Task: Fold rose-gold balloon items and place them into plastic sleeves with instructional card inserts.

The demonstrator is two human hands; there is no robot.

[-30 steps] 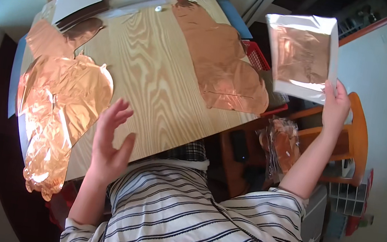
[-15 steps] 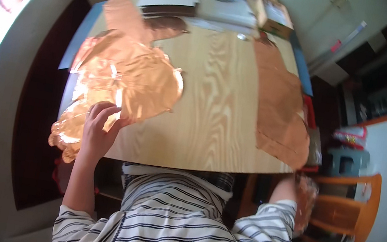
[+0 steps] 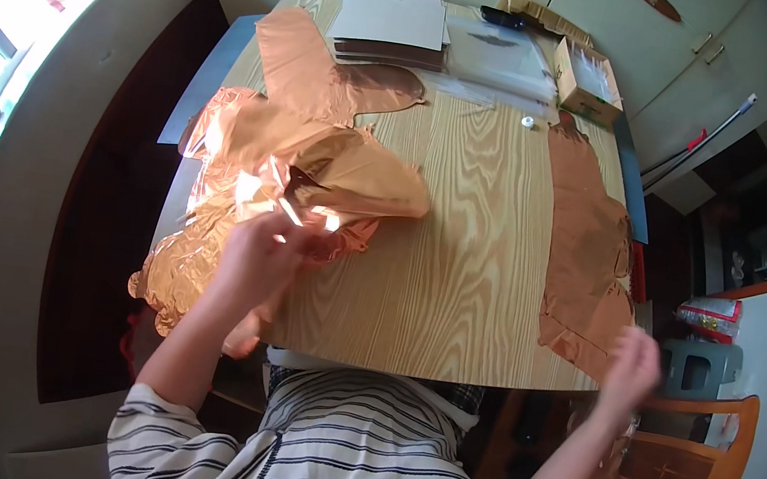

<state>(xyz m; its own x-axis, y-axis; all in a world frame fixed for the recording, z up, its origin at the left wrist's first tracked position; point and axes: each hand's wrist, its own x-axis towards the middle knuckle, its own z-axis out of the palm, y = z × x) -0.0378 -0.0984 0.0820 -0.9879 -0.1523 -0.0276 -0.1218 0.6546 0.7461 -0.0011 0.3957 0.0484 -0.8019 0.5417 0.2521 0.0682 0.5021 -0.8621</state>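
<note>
Head view: on the wooden table [image 3: 462, 252], the left hand [image 3: 259, 255] pinches a crumpled copper foil sheet [image 3: 314, 173] lying at the table's left side, fingers closed on its shiny edge. Blurred at the table's near right corner, the right hand [image 3: 633, 364] hovers beside a flat copper foil strip [image 3: 589, 237]; its finger position cannot be made out. Grey cards [image 3: 388, 22] and a small cardboard box [image 3: 587, 79] sit at the far edge.

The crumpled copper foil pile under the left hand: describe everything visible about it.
The crumpled copper foil pile is thin, shiny, copper-orange sheet, creased and folded over itself, with bright glints. It lies on the left part of the wooden table, and its lower end hangs over the table's left edge. The left hand rests on its near side, fingers in the folds. A flatter, duller foil piece adjoins it at the far side.
</note>
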